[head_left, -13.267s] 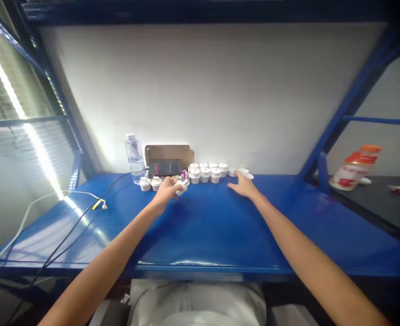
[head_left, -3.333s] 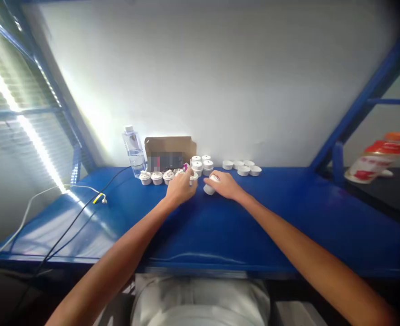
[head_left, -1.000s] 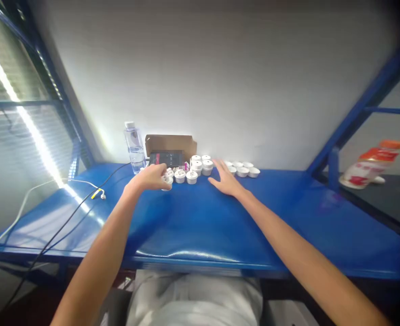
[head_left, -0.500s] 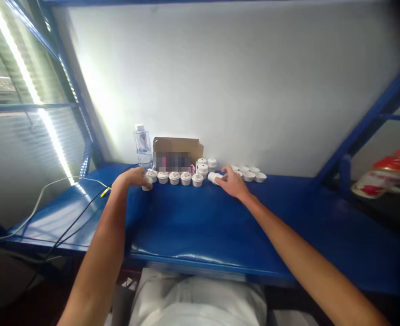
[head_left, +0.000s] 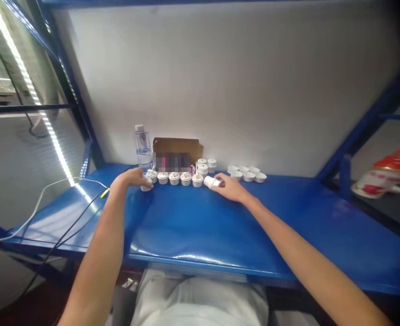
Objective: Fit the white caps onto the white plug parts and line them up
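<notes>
At the left end of a row of small white cups, my left hand (head_left: 129, 177) is closed on a small white cup (head_left: 146, 187). Several white cups with dark-specked tops (head_left: 174, 178) stand side by side to its right. My right hand (head_left: 232, 188) grips another small white cup (head_left: 209, 181), tilted on its side with its base towards the row's right end. Behind it stand white lidded cups (head_left: 202, 169), some apparently stacked. Several open white cups (head_left: 247, 176) sit in two rows beyond my right hand.
On the blue table (head_left: 186, 222), a brown cardboard box (head_left: 178, 146) stands behind the row, its contents blurred. A clear water bottle (head_left: 143, 148) is left of it. Cables (head_left: 79, 215) cross the table's left side. A red-and-white jar (head_left: 379, 177) stands far right, beyond the blue frame.
My right hand has moved slightly left and nearer with the tilted cup, uncovering the open cups behind. My left hand stays almost in place with its cup.
</notes>
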A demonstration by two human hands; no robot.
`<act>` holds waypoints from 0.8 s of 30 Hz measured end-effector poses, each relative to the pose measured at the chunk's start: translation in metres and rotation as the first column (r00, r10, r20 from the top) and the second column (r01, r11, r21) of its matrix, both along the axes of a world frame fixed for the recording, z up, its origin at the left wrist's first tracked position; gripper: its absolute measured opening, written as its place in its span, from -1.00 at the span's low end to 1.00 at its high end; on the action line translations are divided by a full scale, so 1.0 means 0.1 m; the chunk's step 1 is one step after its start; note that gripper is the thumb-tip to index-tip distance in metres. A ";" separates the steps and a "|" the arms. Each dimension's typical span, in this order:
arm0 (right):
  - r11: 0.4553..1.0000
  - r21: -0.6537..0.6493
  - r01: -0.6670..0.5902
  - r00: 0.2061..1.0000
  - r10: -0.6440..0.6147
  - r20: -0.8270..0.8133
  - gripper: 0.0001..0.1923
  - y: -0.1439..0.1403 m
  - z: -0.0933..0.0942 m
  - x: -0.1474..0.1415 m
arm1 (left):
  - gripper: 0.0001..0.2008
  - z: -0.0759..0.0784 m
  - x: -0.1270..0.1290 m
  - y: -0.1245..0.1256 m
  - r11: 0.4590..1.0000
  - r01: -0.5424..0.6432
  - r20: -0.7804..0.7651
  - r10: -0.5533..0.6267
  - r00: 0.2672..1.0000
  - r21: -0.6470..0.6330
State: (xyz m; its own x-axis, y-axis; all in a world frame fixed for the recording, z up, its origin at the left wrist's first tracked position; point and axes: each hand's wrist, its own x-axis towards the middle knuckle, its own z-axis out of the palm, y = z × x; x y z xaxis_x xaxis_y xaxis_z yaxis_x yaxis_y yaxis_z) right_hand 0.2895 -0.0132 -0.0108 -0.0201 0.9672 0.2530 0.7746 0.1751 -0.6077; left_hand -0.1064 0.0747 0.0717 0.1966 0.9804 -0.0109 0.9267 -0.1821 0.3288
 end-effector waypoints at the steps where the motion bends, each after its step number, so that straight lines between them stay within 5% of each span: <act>1: 1.000 0.009 0.001 0.999 -0.001 -0.040 -0.57 0.00 0.00 0.00 | -0.40 0.03 0.00 -0.02 1.000 -0.026 -0.014 0.026 1.000 0.017; 3: 1.000 0.023 -0.018 0.987 0.022 -0.160 -0.62 0.00 0.01 -0.04 | -0.39 0.12 0.03 -0.07 0.992 -0.100 -0.036 0.103 0.994 0.081; 6: 0.994 0.036 -0.107 0.905 0.113 -0.411 -0.69 -0.05 0.09 -0.18 | -0.42 0.24 0.27 -0.26 0.905 -0.191 0.093 0.168 0.981 0.381; 9: 0.973 0.014 -0.232 0.726 0.183 -0.663 -0.71 -0.15 0.20 -0.37 | -0.49 0.19 0.73 -0.54 0.888 0.126 0.259 -0.261 0.930 0.442; 12: 0.937 -0.036 -0.347 0.544 0.170 -0.822 -0.70 -0.25 0.25 -0.50 | -0.57 -0.04 1.20 -0.81 0.785 0.508 0.360 -0.616 0.700 0.355; 17: 0.867 -0.149 -0.475 0.419 0.074 -0.905 -0.73 -0.30 0.21 -0.47 | -0.54 -0.38 1.49 -1.03 0.777 0.502 0.482 -0.630 0.609 0.380; 21: 0.787 -0.210 -0.581 0.391 0.044 -0.919 -0.54 -0.34 0.25 -0.47 | -0.62 -0.37 1.50 -1.08 0.768 0.535 0.524 -0.636 0.566 0.352; 24: 0.834 -0.113 -0.539 0.356 0.104 -0.929 -0.53 -0.37 0.31 -0.54 | -0.63 -0.33 1.53 -1.07 0.851 0.393 0.633 -0.523 0.571 0.348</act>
